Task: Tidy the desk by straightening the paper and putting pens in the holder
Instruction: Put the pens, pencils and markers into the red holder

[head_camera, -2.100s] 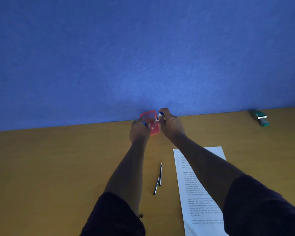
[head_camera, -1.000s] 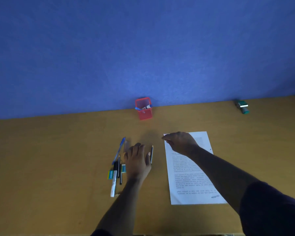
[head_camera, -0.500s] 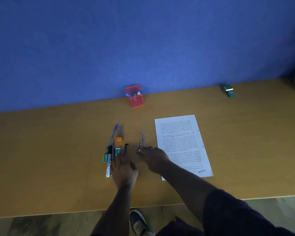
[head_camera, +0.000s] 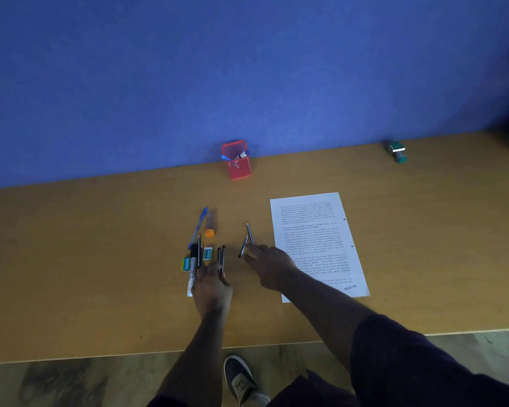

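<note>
The left hand (head_camera: pixel 210 284) lies palm down on the worktop (head_camera: pixel 100 259), its fingers reaching onto the near ends of two short dark pens (head_camera: pixel 221 257) that lie side by side; whether the fingers curl round them or only rest on them cannot be told. The right hand (head_camera: pixel 269 264) also lies low on the worktop, just left of the paper (head_camera: pixel 315 227), its fingertips at the near ends of two thin pencils (head_camera: pixel 247 237) that cross in a narrow V; whether it pinches them cannot be told either.

The paper, a printed sheet, lies flat with its long edges running away from the person, tilted slightly, and the right forearm crosses its near left corner. Left of the paper, beyond the pencils and the two dark pens, lies a loose cluster: a small blue-and-white eraser (head_camera: pixel 207 254), an orange-capped clear tube (head_camera: pixel 209 224), a blue pen (head_camera: pixel 199 226), a white marker with a black cap (head_camera: pixel 192 268) and a green-and-yellow eraser (head_camera: pixel 185 264), all near or touching one another. The marker's near end lies just beside the left hand.

Beyond the paper's far left corner, against the blue wall (head_camera: pixel 247 69), stands the red mesh holder (head_camera: pixel 237 161), upright, with two pens leaning inside it. Well to the right of the paper, near the wall, lies a green stamp (head_camera: pixel 397 151).
</note>
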Available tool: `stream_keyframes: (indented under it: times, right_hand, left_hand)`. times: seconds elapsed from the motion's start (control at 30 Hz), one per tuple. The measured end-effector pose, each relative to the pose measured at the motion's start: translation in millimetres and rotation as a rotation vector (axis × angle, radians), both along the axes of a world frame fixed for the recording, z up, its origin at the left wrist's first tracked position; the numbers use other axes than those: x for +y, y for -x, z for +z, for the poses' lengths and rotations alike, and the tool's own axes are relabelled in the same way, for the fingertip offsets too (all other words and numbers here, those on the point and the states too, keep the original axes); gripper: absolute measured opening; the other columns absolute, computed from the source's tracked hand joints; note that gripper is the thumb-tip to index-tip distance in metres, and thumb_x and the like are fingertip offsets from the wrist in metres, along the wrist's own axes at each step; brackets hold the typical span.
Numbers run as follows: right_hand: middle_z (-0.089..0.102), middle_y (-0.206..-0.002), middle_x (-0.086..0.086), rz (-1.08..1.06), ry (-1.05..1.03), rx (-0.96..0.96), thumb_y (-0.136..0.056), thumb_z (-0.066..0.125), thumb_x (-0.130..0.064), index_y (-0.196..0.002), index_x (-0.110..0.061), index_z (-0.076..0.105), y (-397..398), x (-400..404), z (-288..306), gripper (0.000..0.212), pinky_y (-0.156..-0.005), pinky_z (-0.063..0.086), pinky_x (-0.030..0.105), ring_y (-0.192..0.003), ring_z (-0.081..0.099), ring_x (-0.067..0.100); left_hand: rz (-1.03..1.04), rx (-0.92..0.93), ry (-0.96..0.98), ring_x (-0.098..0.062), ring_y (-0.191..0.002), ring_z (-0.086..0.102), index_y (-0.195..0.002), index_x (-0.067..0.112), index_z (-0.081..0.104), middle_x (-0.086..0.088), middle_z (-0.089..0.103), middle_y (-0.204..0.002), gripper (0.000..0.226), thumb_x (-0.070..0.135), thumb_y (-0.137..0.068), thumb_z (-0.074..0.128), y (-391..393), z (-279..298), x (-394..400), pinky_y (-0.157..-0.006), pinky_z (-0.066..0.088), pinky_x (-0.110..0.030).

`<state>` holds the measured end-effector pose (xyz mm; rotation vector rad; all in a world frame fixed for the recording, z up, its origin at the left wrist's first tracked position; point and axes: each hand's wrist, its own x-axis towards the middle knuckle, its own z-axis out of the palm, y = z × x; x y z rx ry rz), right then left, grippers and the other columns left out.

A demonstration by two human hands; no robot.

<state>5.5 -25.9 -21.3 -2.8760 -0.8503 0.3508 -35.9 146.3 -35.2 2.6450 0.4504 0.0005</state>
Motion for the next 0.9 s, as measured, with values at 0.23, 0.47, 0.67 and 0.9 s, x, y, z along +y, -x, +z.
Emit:
stream_keyframes:
  times: [0.23,0.47,0.67,0.9]
  right_hand:
    - [0.053,-0.122,0.010,0.067,0.074,-0.012,-0.087,0.047,0.005,-0.118,-0.006,0.056,2,-2,5,0.034,-0.073,0.052,0.042,-0.108,0.056,0.030]
    - [0.058,-0.112,0.013,0.325,0.181,-0.065,-0.089,0.050,0.005,-0.114,-0.005,0.058,6,-5,8,0.028,-0.071,0.051,0.040,-0.098,0.060,0.032]
    - [0.061,-0.104,0.012,0.446,0.211,-0.133,-0.087,0.053,0.003,-0.107,-0.006,0.060,7,-4,11,0.023,-0.071,0.054,0.040,-0.091,0.063,0.032]
    - [0.063,-0.072,-0.006,0.567,0.290,-0.312,-0.067,0.076,-0.012,-0.071,-0.023,0.066,3,-6,19,0.015,-0.054,0.047,0.024,-0.059,0.061,0.013]
  left_hand:
    - [0.116,0.047,0.161,-0.027,-0.096,0.062,-0.103,0.017,0.063,-0.004,0.066,-0.099,0.017,0.009,-0.089,0.065,-4,0,5,-0.070,0.050,-0.036]
    - [0.180,0.081,0.251,-0.026,-0.096,0.065,-0.099,0.018,0.069,-0.004,0.070,-0.100,0.014,0.016,-0.086,0.073,-7,0,9,-0.074,0.052,-0.034]
    - [0.174,0.097,0.262,-0.024,-0.098,0.066,-0.102,0.018,0.070,-0.003,0.070,-0.102,0.016,0.021,-0.086,0.074,-7,0,10,-0.077,0.055,-0.036]
    - [0.030,0.044,0.110,-0.031,-0.106,0.061,-0.114,0.013,0.063,-0.010,0.064,-0.111,0.028,0.020,-0.088,0.069,-10,4,3,-0.083,0.054,-0.043]
